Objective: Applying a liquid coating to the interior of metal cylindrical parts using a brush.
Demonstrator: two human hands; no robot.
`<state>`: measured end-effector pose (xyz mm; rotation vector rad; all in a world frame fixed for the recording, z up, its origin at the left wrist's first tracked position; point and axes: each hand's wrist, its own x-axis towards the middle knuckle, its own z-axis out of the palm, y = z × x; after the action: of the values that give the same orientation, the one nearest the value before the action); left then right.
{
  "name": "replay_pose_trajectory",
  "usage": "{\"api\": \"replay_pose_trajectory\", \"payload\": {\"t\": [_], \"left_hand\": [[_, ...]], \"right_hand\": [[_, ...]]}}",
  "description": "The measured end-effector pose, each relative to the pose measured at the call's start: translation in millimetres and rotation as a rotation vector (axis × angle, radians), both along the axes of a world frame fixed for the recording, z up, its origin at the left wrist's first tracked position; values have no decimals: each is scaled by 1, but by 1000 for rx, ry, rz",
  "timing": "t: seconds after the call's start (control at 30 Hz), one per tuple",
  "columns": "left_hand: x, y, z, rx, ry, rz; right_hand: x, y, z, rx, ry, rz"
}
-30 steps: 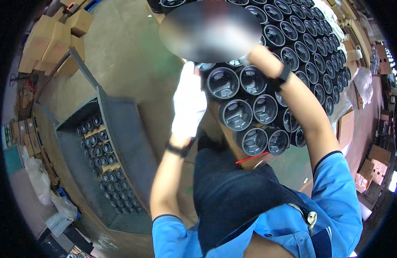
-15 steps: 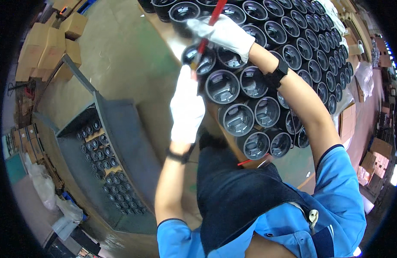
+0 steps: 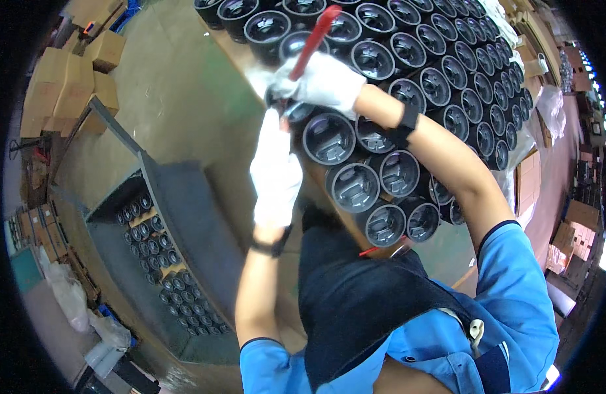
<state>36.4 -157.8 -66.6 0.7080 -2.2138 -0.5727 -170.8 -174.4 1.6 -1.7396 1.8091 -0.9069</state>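
My gloved right hand (image 3: 326, 84) is closed around a long red-handled tool (image 3: 311, 46) that slants down over the near-left edge of the parts. The tool's tip is blurred and partly hidden by the hands. Below it, a black cup-shaped part (image 3: 301, 113) shows only in part. My gloved left hand (image 3: 274, 172) reaches up from below, its fingers together at that part's near side, close to the tool's lower end. Exactly how the left fingertips grip is hard to see. Close by stand more black cylindrical parts (image 3: 329, 138), open ends up.
Dense rows of these parts fill the table, whose brown edge (image 3: 232, 56) runs along their left side. To the left is a grey metal bin (image 3: 201, 210) with similar parts in layers. Cardboard boxes (image 3: 66, 92) are stacked at the far left. A second red item (image 3: 368, 251) lies by the near corner.
My right hand has moved down and left with the red-handled tool, closer to my left hand. My left hand has shifted slightly left. The view has shifted a little too.
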Motion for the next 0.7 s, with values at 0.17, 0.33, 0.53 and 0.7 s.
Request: {"api": "replay_pose_trajectory", "payload": {"t": [0.17,0.33,0.53,0.7], "left_hand": [[-12,3,27,-110,5,-7],[-58,28,32,-145,-40,-154],[-59,29,17,-149,-89,-117],[-70,32,22,-153,-88,-136]], "right_hand": [[-50,49,75,15,-122,-341],[-81,50,23,329,146,-252],[-57,41,56,304,354,-118],[-82,56,3,66,467,8]]}}
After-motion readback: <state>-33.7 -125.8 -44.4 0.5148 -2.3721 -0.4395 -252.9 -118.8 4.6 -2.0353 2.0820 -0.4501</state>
